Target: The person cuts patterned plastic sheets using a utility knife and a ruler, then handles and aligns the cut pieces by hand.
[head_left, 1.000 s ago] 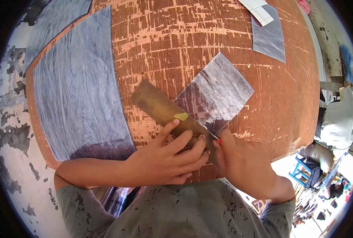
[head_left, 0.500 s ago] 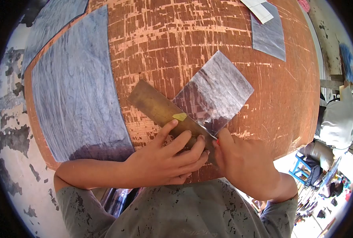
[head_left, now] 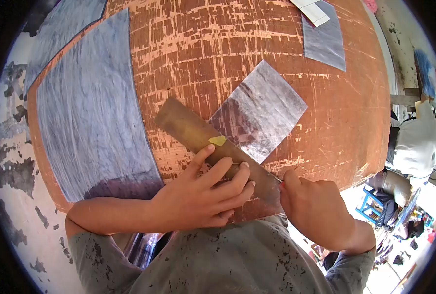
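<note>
A wide brownish straightedge point(head_left: 188, 125) lies slantwise on the board, with a scrap of yellow tape point(head_left: 217, 141) on it. My left hand point(head_left: 205, 196) rests on top of the straightedge, fingers spread and pressing it down. Along the straightedge's upper edge lies a translucent greyish sheet point(head_left: 262, 110), roughly rectangular, its lower corner meeting the edge. My right hand point(head_left: 316, 206) is closed at the straightedge's lower right end around a cutter knife point(head_left: 283, 186); only a bit of red and a thin tip show, the rest hidden in my fist.
A large translucent sheet point(head_left: 93, 108) covers the left of the scratched brown board point(head_left: 188, 54), with another sheet point(head_left: 61, 34) beyond it. At the upper right, white strips point(head_left: 312, 12) lie over a grey sheet point(head_left: 326, 41). A blue stool point(head_left: 368, 203) stands off the right edge.
My right hand has slid down and right along the straightedge, away from the translucent sheet's corner. My left hand stays on the straightedge. The whole view has shifted slightly.
</note>
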Tool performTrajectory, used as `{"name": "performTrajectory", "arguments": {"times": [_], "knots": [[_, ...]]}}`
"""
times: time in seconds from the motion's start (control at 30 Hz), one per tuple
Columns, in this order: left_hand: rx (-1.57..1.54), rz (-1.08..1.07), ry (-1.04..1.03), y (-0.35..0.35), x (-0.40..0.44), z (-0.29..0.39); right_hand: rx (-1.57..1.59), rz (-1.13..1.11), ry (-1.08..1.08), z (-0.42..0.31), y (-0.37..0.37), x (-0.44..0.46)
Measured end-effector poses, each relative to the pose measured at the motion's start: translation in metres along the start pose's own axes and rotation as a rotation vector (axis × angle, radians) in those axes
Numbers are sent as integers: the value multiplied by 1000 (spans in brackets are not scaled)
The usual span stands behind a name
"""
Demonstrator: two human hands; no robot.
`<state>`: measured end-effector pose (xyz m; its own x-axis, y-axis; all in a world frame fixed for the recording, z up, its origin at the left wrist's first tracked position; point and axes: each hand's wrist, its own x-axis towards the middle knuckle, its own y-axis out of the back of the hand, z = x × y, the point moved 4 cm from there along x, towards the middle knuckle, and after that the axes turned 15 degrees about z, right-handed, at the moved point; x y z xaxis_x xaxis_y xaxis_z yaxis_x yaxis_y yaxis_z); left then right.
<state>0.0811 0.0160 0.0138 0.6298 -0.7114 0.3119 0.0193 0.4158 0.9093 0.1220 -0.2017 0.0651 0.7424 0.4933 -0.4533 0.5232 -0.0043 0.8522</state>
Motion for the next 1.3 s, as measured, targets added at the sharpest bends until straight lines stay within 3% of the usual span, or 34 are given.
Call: {"name": "performTrajectory", "arguments": {"times": [0.1, 0.17, 0.37, 0.8, 1.3], "knots": [[7, -8, -15, 0, 0, 0, 5, -21, -4, -1, 7, -1], [-8, -5, -9, 0, 0, 0, 147, 128, -15, -5, 17, 1], [25, -11, -34, 1, 1, -1, 227, 302, 59, -15, -2, 25], [22, -18, -31, -2, -1, 0, 240, 250, 61, -15, -2, 30], [-16, -1, -3, 0, 3, 0, 15, 27, 64, -24, 13, 30]]}}
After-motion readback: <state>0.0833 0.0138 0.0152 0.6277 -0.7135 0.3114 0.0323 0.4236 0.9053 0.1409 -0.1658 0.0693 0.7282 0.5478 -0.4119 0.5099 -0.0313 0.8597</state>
